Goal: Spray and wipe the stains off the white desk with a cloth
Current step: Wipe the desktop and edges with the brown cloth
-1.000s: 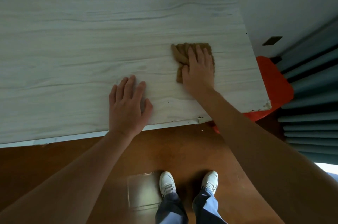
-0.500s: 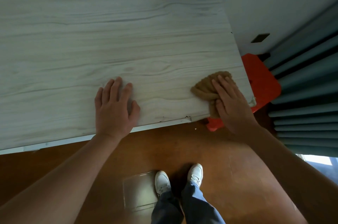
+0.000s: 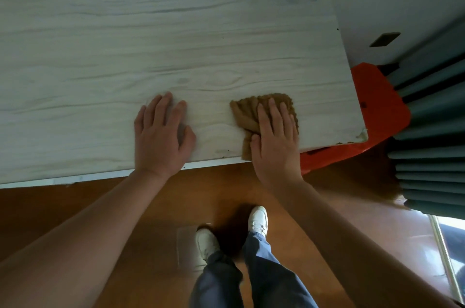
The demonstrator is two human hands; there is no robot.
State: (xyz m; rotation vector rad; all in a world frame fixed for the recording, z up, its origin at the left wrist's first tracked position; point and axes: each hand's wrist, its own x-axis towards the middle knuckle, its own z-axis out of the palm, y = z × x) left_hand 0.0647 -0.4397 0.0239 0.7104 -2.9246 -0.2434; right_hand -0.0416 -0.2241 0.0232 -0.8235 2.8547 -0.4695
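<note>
Wiping is underway: right hand (image 3: 275,136) presses flat on the cloth (image 3: 247,113) at the bench's (image 3: 176,31) near right edge; left hand (image 3: 161,136) lies open, empty. No spray bottle or clear stains visible.

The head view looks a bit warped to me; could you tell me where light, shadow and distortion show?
Head view: wide-angle bend bows the white desk edge; daylight glare at the lower right; soft shadow under the left hand; floor dim; cloth sharp.
</note>
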